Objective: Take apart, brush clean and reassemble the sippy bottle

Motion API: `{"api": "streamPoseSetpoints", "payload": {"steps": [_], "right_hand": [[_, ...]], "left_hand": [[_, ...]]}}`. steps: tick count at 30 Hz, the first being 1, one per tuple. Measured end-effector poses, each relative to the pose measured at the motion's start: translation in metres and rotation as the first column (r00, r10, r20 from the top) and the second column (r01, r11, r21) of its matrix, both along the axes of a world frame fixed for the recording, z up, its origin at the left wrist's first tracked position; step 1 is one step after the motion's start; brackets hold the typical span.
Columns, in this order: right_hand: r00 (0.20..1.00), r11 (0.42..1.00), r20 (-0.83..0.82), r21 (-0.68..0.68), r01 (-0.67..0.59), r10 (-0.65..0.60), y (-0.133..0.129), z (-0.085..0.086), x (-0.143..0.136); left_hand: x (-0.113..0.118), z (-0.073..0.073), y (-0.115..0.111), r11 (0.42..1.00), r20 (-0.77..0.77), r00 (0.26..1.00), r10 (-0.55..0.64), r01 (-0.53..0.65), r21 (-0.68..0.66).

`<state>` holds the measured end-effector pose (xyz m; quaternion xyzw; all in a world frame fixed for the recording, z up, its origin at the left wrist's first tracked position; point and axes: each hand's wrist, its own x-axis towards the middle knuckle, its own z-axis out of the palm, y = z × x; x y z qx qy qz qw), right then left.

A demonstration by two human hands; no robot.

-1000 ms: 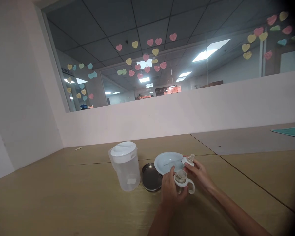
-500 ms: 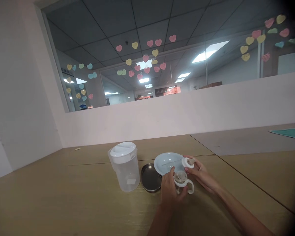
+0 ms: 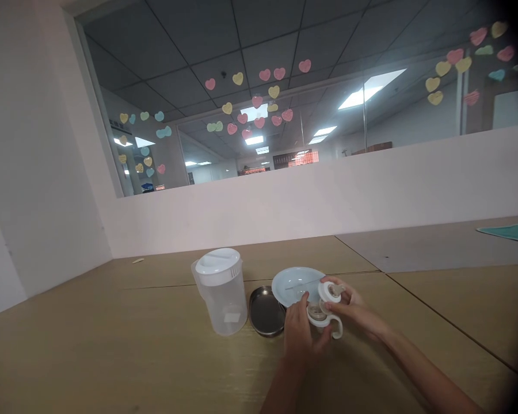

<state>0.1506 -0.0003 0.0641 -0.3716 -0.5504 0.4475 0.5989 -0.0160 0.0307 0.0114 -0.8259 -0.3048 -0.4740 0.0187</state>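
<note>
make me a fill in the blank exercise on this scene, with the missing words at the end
1. The left hand holds the bottle and the right hand the teat cap, so ____ hands are occupied.
2. The lid on the jug is ____ in colour.
3. The metal dish lies ____ the jug and the bowl.

Missing words: both; white; between.

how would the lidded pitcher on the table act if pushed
The pitcher is probably light for its size, being translucent plastic with no contents evident. Taller than wide, it may tip if pushed near its white lid. Its smooth sides could feel slippery.
</note>
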Motion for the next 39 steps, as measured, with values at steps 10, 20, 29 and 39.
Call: {"api": "streamPoseSetpoints", "payload": {"steps": [10, 20, 29, 39], "right_hand": [[0.95, 0.988, -0.311, 0.131, 0.084, -0.04, 0.003, 0.004, 0.017], [0.876, 0.976, -0.476, 0.139, 0.166, -0.082, 0.018, 0.0, 0.022], [0.88, 0.968, -0.424, 0.031, 0.249, -0.213, 0.048, -0.03, 0.016], [0.893, 0.9, 0.188, 0.243, 0.361, -0.409, 0.053, -0.039, 0.012]], "left_hand": [[0.0, 0.002, -0.001, 1.0, -0.016, 1.0, 0.005, -0.006, -0.019], [0.0, 0.002, -0.001, 0.999, -0.021, 1.0, -0.007, 0.006, -0.048], [0.0, 0.004, 0.001, 1.0, -0.026, 1.0, -0.003, 0.003, -0.009], [0.0, 0.005, -0.001, 0.999, -0.054, 0.999, 0.004, -0.002, 0.044]]}}
